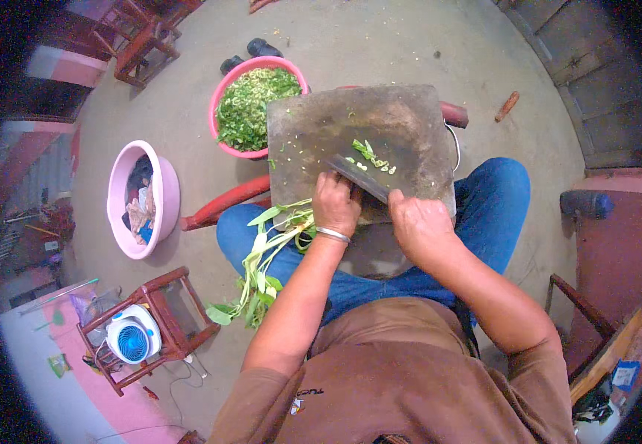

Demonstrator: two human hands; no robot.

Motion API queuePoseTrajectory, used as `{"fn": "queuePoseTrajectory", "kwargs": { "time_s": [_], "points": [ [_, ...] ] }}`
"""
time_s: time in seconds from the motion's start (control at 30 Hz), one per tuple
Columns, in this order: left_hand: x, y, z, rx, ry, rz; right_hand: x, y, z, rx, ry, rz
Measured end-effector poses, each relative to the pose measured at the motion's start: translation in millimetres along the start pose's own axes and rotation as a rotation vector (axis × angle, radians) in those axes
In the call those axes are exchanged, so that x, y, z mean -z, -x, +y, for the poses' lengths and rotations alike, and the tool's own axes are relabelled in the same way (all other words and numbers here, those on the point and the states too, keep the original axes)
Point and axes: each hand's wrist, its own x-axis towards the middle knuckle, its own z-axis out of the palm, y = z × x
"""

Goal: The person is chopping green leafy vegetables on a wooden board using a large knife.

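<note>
On a worn square chopping board (410, 105), my right hand (418, 219) grips the handle of a broad knife (360, 178), its blade slanting up to the left. My left hand (336, 205), with a metal bangle at the wrist, is closed on a bunch of leafy green stalks (265, 244) beside the blade. The stalks trail off the board's lower left corner, over my left thigh. Chopped green pieces (374, 157) lie on the board just beyond the blade. A pink basin (211, 111) heaped with cut greens (254, 105) stands at the board's upper left.
A pale pink tub (170, 194) with cloths stands on the floor at left. Below it, a wooden stool (179, 327) holds a small blue-and-white fan (134, 339). Red wooden legs (226, 201) jut out beside the board. A dark bottle-like container (585, 204) is at right.
</note>
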Motion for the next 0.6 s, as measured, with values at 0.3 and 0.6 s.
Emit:
{"fn": "queuePoseTrajectory", "kwargs": {
  "time_s": [0.3, 0.6],
  "points": [
    [2, 4, -2, 0.009, -0.086, -0.168, -2, -29, -6, 0.03, -0.034, 0.043],
    [1, 6, -2, 0.071, 0.049, -0.052, 7, 13, 18, -0.032, -0.009, -0.02]
  ]
}}
